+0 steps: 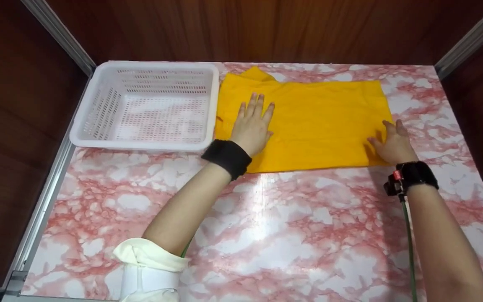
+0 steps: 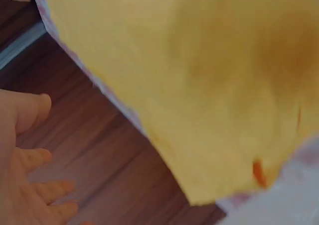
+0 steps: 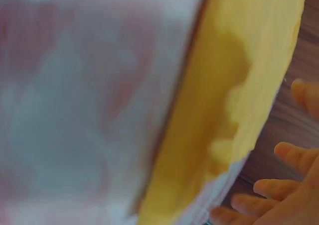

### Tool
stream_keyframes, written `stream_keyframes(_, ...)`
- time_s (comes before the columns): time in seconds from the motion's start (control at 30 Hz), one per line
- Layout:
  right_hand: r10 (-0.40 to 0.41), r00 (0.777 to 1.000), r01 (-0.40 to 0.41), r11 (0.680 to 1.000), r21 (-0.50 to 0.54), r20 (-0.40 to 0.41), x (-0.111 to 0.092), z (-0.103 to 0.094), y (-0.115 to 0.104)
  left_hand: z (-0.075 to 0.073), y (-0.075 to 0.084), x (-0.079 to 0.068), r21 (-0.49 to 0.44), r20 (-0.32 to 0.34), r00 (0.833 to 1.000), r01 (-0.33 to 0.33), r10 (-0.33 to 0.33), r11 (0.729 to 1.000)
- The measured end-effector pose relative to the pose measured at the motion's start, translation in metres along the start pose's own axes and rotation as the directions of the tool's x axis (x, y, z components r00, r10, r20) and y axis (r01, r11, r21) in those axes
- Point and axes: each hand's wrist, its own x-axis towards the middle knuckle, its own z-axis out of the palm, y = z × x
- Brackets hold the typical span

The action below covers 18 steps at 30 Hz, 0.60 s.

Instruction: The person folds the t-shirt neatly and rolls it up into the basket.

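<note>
A yellow cloth [image 1: 321,121], laid out as a folded rectangle, lies on the table; a small corner sticks out at its upper left. Over its left part is my left hand [image 1: 252,128], palm down with fingers straight and spread; the left wrist view has the fingers [image 2: 50,190] at its left edge. At the cloth's right edge is my right hand [image 1: 394,144], its fingers apart and slightly bent, holding nothing. In the right wrist view its fingers [image 3: 279,187] appear at lower right, and a hand-shaped shadow falls on the cloth.
A white plastic basket [image 1: 214,105] with slotted walls stands left of the cloth, close against its edge. The table [image 1: 292,235] has a red-and-white marbled surface. Dark wooden panels [image 1: 266,29] enclose the back and sides. A green cable [image 1: 409,247] runs along my right forearm.
</note>
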Motion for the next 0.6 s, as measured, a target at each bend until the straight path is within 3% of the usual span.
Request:
stream_keyframes(0.1,0.004,0.998,-0.003,1.000,-0.011,0.068,0.001,0.010,-0.001,-0.030,0.021,-0.033,-0.134,0.096,0.995,0.038,-0.025,0.990)
stream_keyframes(0.13,-0.001,0.996,0.002,1.000,-0.016,0.086,0.001,0.013,-0.001,-0.038,0.025,-0.042,-0.165,0.163,0.986,0.072,-0.045,0.984)
stream_keyframes(0.27,0.005,0.985,0.004,0.999,-0.053,0.174,0.003,0.024,0.001,-0.024,0.020,-0.055,-0.223,0.347,0.931,0.195,-0.109,0.955)
stream_keyframes(0.33,0.010,0.979,0.007,0.997,-0.083,0.206,0.004,0.028,0.001,-0.012,0.012,-0.058,-0.231,0.408,0.904,0.235,-0.126,0.944)
stream_keyframes(0.37,0.016,0.976,0.005,0.995,-0.098,0.216,0.004,0.029,0.001,-0.006,0.008,-0.060,-0.237,0.420,0.899,0.241,-0.125,0.941)
stream_keyframes(0.43,0.026,0.973,0.004,0.992,-0.127,0.229,0.004,0.030,0.000,0.003,0.003,-0.061,-0.241,0.424,0.897,0.240,-0.120,0.940)
stream_keyframes(0.6,0.018,0.974,0.017,0.989,-0.149,0.225,0.001,0.032,0.000,0.010,0.000,-0.069,-0.272,0.367,0.924,0.219,-0.110,0.937)
